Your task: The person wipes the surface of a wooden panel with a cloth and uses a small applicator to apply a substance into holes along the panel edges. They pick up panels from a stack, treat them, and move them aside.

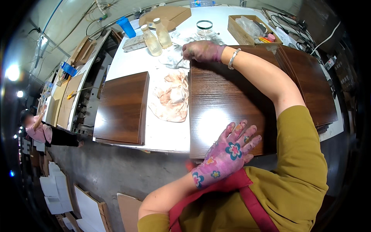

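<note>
My left hand, in a pink flowered glove, lies flat with fingers spread on the near edge of a dark brown wood-grain panel. My right hand, in a stained glove with a silver bracelet at the wrist, reaches to the panel's far corner and pinches a small thin tool or brush beside a crumpled white rag. A stained pinkish cloth lies on the white table just left of the panel.
A second dark panel lies at the left, more stacked panels at the right. Two bottles of pale liquid, a blue bottle, a glass jar and a cardboard box stand behind. Another person works far left.
</note>
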`<move>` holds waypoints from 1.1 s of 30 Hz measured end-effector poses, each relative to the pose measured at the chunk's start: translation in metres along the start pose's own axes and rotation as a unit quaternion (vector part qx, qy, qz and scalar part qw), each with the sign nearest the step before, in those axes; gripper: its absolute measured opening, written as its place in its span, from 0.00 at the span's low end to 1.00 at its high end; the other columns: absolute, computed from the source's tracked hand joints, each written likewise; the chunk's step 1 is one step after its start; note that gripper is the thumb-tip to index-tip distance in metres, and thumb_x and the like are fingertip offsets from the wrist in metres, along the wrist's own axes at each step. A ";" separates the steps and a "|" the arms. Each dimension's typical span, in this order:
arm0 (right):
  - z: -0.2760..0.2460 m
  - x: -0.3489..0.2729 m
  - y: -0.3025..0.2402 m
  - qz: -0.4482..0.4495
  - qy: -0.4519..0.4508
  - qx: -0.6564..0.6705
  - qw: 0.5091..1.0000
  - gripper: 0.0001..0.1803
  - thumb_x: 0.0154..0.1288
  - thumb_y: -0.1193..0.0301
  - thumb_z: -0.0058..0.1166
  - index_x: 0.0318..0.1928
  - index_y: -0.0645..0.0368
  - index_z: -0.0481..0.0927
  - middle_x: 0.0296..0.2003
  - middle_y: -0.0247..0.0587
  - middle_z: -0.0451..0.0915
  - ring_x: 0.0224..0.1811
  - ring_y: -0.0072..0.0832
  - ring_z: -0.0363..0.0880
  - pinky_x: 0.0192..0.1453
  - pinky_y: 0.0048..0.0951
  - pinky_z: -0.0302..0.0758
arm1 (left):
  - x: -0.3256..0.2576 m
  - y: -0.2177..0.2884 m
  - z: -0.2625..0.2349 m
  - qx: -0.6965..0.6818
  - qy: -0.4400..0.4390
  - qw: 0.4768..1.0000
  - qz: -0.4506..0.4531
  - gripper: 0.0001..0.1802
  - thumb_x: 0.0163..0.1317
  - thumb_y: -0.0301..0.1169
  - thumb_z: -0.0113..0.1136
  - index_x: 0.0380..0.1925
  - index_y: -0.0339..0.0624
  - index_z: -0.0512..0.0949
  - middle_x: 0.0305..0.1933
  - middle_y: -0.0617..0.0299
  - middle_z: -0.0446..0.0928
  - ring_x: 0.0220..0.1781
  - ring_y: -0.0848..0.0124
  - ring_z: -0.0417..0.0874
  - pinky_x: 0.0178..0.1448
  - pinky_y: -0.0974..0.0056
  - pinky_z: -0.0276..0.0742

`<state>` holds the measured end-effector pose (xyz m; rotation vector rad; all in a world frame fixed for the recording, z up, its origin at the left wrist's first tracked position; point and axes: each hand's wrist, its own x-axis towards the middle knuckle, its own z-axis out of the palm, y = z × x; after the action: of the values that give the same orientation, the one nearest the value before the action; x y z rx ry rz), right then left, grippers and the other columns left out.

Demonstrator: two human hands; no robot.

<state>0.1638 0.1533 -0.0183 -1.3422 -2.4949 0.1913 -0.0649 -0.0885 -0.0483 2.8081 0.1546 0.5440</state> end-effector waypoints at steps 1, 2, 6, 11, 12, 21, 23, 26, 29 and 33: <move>0.006 0.005 0.022 0.022 0.036 -0.011 0.999 0.10 0.62 0.78 0.49 0.42 0.60 0.82 0.42 0.46 0.82 0.45 0.43 0.81 0.49 0.37 0.75 | 0.001 0.001 0.000 0.003 0.001 1.000 0.004 0.26 0.68 0.44 0.55 0.64 0.50 0.74 0.68 0.55 0.72 0.73 0.52 0.68 0.74 0.46 0.61; 0.015 0.007 0.048 0.048 0.074 -0.022 0.996 0.10 0.62 0.76 0.49 0.41 0.61 0.82 0.41 0.47 0.82 0.44 0.43 0.81 0.49 0.37 0.75 | 0.002 0.002 0.002 0.004 -0.005 1.000 0.004 0.27 0.67 0.45 0.56 0.64 0.51 0.73 0.69 0.56 0.71 0.74 0.54 0.67 0.75 0.47 0.60; -0.011 0.005 0.061 0.183 0.187 0.080 0.962 0.17 0.66 0.63 0.50 0.39 0.67 0.80 0.36 0.53 0.83 0.38 0.47 0.80 0.46 0.39 0.76 | 0.003 0.001 -0.001 0.028 -0.037 0.999 0.001 0.30 0.65 0.46 0.58 0.66 0.52 0.72 0.72 0.56 0.68 0.76 0.53 0.64 0.77 0.46 0.57; -0.074 -0.076 0.044 0.019 0.224 -0.109 0.968 0.08 0.67 0.79 0.52 0.43 0.58 0.81 0.37 0.39 0.78 0.41 0.32 0.79 0.45 0.31 0.76 | 0.011 -0.003 -0.018 -0.045 -0.086 0.995 0.004 0.32 0.63 0.46 0.62 0.67 0.50 0.71 0.73 0.52 0.66 0.77 0.49 0.61 0.77 0.43 0.57; -0.096 -0.102 0.014 0.038 0.223 -0.077 0.971 0.09 0.66 0.80 0.53 0.45 0.58 0.80 0.38 0.38 0.78 0.43 0.30 0.79 0.48 0.30 0.77 | 0.008 -0.007 -0.026 -0.079 -0.088 0.993 0.007 0.34 0.62 0.46 0.64 0.66 0.48 0.71 0.73 0.47 0.65 0.76 0.46 0.62 0.76 0.42 0.58; -0.105 -0.386 -0.170 0.230 0.510 0.289 0.777 0.12 0.69 0.68 0.56 0.49 0.60 0.83 0.44 0.35 0.83 0.50 0.21 0.79 0.59 0.24 0.75 | -0.073 -0.077 -0.076 -0.414 0.062 0.798 -0.434 0.32 0.69 0.33 0.55 0.70 0.33 0.65 0.43 0.60 0.77 0.44 0.72 0.75 0.53 0.67 0.71; -0.067 -0.394 -0.207 0.350 0.535 0.303 0.707 0.09 0.66 0.71 0.61 0.44 0.62 0.83 0.42 0.35 0.83 0.46 0.21 0.81 0.56 0.23 0.77 | -0.072 -0.072 -0.080 -0.458 -0.023 0.762 -0.456 0.32 0.68 0.33 0.54 0.70 0.33 0.65 0.36 0.65 0.74 0.38 0.74 0.72 0.45 0.67 0.70; -0.013 -0.388 -0.233 0.350 0.533 0.331 0.695 0.05 0.61 0.79 0.64 0.38 0.60 0.84 0.39 0.35 0.79 0.44 0.23 0.80 0.50 0.25 0.78 | -0.063 -0.077 -0.075 -0.174 -0.116 0.914 -0.347 0.25 0.69 0.39 0.54 0.63 0.38 0.72 0.36 0.63 0.78 0.39 0.70 0.80 0.39 0.61 0.72; 0.015 -0.371 -0.235 0.297 0.592 0.336 0.670 0.06 0.62 0.81 0.63 0.40 0.60 0.85 0.42 0.36 0.78 0.45 0.24 0.79 0.49 0.25 0.77 | -0.070 -0.072 -0.086 -0.183 -0.087 0.864 -0.460 0.24 0.64 0.35 0.59 0.60 0.41 0.73 0.48 0.58 0.82 0.43 0.60 0.84 0.43 0.56 0.79; 0.010 -0.379 -0.249 0.324 0.566 0.326 0.684 0.15 0.61 0.77 0.60 0.50 0.60 0.84 0.47 0.41 0.77 0.51 0.30 0.78 0.55 0.28 0.76 | -0.042 -0.049 -0.115 -0.534 0.087 0.624 -0.563 0.44 0.45 0.22 0.74 0.67 0.40 0.69 0.60 0.56 0.77 0.53 0.59 0.82 0.58 0.60 0.79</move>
<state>0.1594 -0.2996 -0.0395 -1.3010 -0.7412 0.2490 -0.1500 -0.0194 0.0255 1.0799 1.0921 0.3393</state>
